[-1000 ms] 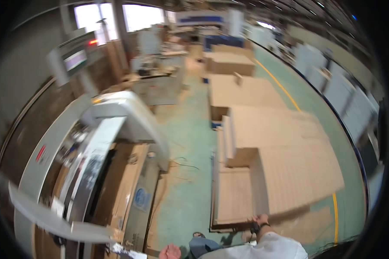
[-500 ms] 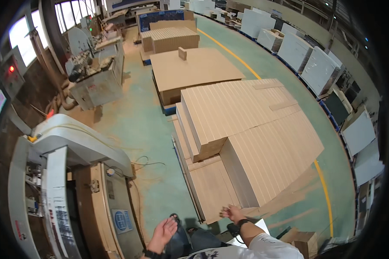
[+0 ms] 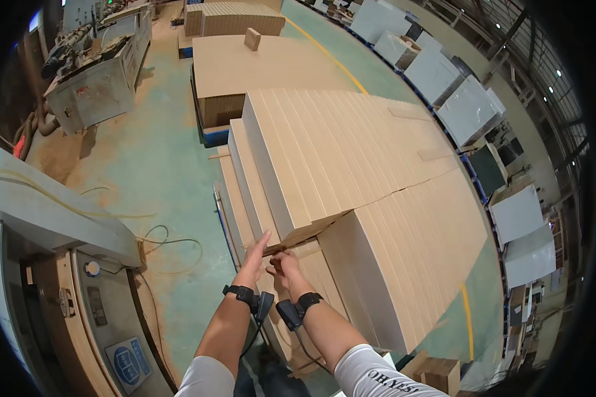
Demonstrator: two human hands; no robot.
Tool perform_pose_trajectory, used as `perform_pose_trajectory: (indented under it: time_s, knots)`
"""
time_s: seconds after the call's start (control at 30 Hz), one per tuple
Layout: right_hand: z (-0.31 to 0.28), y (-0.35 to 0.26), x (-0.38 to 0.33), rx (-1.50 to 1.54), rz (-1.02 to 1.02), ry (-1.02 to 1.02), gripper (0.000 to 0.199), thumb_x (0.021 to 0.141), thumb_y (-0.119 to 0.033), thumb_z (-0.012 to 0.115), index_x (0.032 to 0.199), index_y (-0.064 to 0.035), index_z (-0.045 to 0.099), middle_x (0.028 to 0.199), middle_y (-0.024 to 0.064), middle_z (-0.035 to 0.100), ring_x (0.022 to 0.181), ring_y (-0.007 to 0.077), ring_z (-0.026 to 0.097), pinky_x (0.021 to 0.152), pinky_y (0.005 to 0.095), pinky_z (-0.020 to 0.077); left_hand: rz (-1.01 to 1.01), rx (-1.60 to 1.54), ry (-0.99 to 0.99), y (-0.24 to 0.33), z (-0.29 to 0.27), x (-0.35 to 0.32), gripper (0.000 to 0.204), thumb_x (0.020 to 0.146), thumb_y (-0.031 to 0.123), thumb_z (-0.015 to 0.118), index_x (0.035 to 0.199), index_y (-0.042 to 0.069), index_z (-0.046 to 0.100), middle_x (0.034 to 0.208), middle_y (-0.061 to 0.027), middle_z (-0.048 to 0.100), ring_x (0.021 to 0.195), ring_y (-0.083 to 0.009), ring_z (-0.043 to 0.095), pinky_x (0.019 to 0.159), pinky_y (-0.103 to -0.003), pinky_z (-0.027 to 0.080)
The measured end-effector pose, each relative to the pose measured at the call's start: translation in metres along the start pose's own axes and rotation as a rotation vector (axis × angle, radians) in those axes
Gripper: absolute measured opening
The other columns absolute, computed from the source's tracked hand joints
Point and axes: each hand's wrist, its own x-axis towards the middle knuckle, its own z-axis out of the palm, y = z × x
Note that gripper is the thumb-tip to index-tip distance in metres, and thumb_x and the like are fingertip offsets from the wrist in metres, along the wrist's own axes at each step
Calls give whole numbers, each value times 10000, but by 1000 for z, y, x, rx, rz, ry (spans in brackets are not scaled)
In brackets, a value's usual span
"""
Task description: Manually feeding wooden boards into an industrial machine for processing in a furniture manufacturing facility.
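Both of my hands reach forward to the low end of a stepped stack of brown boards. My left hand (image 3: 252,262) lies along the corner of the middle step (image 3: 251,182), its fingers stretched out and the thumb side up. Close beside it, my right hand (image 3: 287,266) has its fingers curled in at the same end, over the lower boards (image 3: 321,281). What those fingers hold, if anything, is hidden. A tall stack of grooved boards (image 3: 338,159) rises just beyond, and a second grooved stack (image 3: 417,245) stands to the right.
A grey machine (image 3: 59,205) stands at the left, with cables (image 3: 179,241) on the green floor. Farther off are a flat board stack (image 3: 271,63) on a blue pallet and a dusty machine (image 3: 99,86). White wrapped stacks (image 3: 467,109) line the right side.
My hands have moved forward from near my body to the end of the board stack and come close together. The view has shifted nearer to the stack.
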Motion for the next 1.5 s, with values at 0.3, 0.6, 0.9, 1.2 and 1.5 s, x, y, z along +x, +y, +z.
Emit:
perform_pose_trajectory:
  time_s: [0.3,0.6,0.9,1.2,1.5]
  knots:
    - [2,22,6,127,-47,-9,83,832,-2,372,865,-37,440,699,37,470,580,127,472,470,239,364,0,-8,-38,8,-11,-17,607,702,559,598,1135,156,466,1106,-62,487,1004,-168,444,803,-332,340]
    - [-18,34,-121,-207,344,-455,454,934,-485,282,799,-126,525,562,-36,429,538,75,416,531,232,346,-168,-78,-100,-33,-61,-244,433,825,413,472,1147,125,496,1152,-43,502,1003,-194,507,814,-360,411]
    - [-36,121,-222,-52,868,-1145,546,910,-438,378,1293,-54,310,1281,174,431,1168,329,439,962,441,369,-311,-160,98,-45,-90,-550,555,831,400,510,1264,70,401,1221,-73,455,1102,-180,436,907,-355,367]
    - [69,58,-422,-207,965,-1760,666,715,-522,611,1194,-84,465,1156,125,542,1074,326,513,848,527,446,-111,3,64,10,-106,-798,683,836,350,555,1349,8,263,1307,-94,386,1204,-172,332,1000,-324,283]
    - [143,84,-750,-321,661,-1934,640,807,-493,528,1216,-17,404,1145,156,514,1025,311,543,826,449,506,160,1131,974,104,-64,-1076,650,705,279,628,1291,97,414,1194,-192,511,1052,-323,522,900,-365,404]
